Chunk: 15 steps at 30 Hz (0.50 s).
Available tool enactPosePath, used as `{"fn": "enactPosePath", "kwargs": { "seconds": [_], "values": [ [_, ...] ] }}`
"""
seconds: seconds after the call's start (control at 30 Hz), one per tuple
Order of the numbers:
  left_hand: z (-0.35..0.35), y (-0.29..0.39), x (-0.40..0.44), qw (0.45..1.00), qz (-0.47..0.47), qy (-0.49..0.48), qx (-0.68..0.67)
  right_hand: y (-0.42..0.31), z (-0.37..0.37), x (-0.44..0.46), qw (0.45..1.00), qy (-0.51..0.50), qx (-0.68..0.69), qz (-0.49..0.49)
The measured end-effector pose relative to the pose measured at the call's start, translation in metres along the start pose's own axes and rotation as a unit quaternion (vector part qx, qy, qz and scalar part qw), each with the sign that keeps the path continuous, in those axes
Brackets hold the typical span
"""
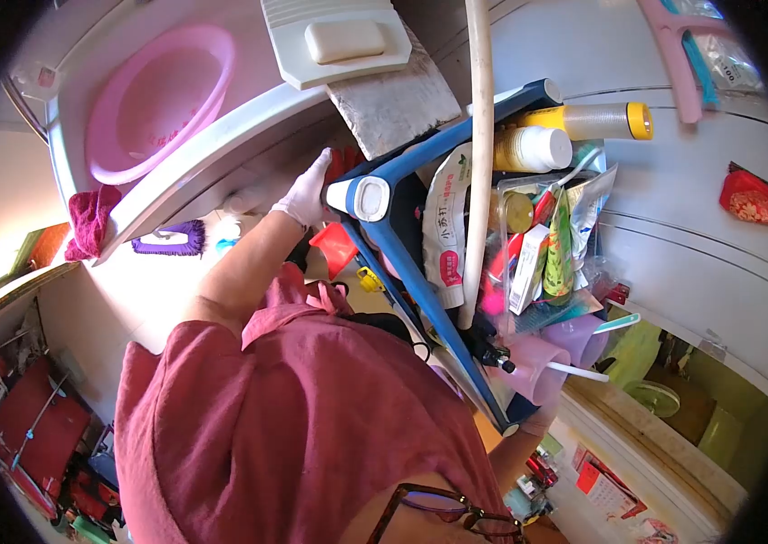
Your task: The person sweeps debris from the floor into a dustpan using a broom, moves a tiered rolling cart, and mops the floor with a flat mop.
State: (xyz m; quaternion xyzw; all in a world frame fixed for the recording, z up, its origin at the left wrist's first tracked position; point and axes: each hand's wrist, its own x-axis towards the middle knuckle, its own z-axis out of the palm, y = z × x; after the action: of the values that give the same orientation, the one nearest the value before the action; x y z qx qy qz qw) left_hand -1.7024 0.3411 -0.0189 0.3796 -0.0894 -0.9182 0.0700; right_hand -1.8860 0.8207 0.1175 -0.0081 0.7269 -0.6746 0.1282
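A blue frame (431, 299) with pale end caps, like an upturned stool or rack, stands tilted in front of me. My left hand (307, 190), in a whitish glove, is closed around its capped corner. My right hand (536, 419) is at the frame's lower right end, seemingly gripping it; its fingers are mostly hidden behind the frame. Red plastic (337, 249) shows beneath my left hand. A white toothpaste tube (446, 231) is seen just beyond the frame, and a pale pipe (480, 181) crosses in front of it.
A pink basin (162, 104) sits in the sink (293, 113) at upper left, near a soap bar (345, 41). To the right are a yellow flashlight (593, 121), a white-capped bottle (534, 148), tubes and toothbrushes in a clear holder, and purple cups (534, 367). Glasses (447, 508) show at the bottom.
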Motion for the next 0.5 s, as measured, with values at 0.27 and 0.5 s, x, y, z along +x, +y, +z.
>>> {"fn": "enactPosePath", "kwargs": {
  "seconds": [0.27, 0.5],
  "values": [
    [-0.043, -0.013, 0.041, 0.994, -0.111, 0.010, -0.024, -0.010, 0.017, -0.002, 0.999, 0.003, 0.013, 0.032],
    [-0.054, -0.025, 0.078, 0.993, -0.097, 0.041, -0.060, -0.020, 0.031, -0.009, 0.999, 0.015, 0.022, 0.041]
  ]
}}
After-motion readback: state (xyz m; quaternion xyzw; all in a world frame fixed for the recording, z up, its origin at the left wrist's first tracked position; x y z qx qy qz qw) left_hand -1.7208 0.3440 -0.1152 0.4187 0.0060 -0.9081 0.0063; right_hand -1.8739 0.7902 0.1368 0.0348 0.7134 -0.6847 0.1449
